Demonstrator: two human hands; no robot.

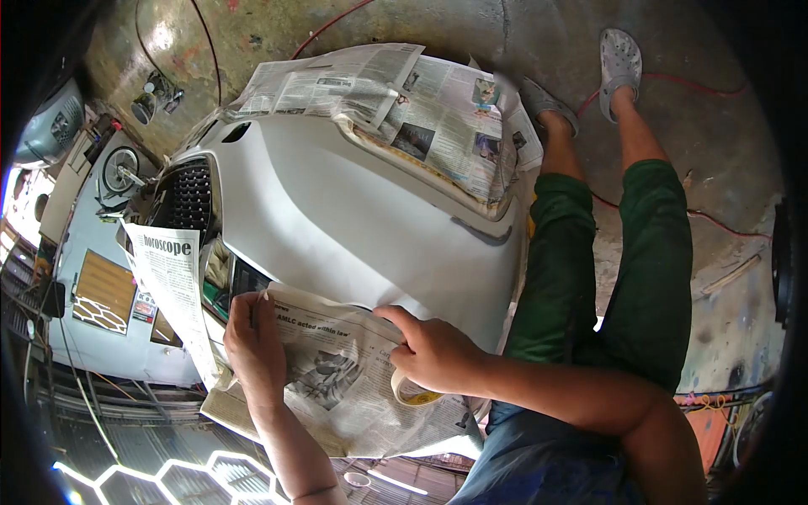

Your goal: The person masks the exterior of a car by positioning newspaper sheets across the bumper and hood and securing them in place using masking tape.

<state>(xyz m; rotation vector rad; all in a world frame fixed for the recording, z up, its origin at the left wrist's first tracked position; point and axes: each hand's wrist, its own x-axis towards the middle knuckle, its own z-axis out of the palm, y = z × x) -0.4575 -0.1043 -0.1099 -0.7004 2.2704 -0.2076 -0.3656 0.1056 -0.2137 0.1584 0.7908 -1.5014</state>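
Note:
My left hand is closed at the upper left corner of a newspaper sheet, fingertips pinched on its edge. The sheet lies over the side of a car body panel coated pale grey-white. My right hand presses an outstretched index finger near the sheet's upper edge. Beneath its palm, the other fingers hold a roll of masking tape. To the left of my left hand stands another newspaper strip, printed "horoscope", along the car's front.
More newspaper covers the car's far side. A dark mesh grille is at its front. Red hoses cross the concrete floor near my feet. A bicycle wheel and a wooden board are at the left.

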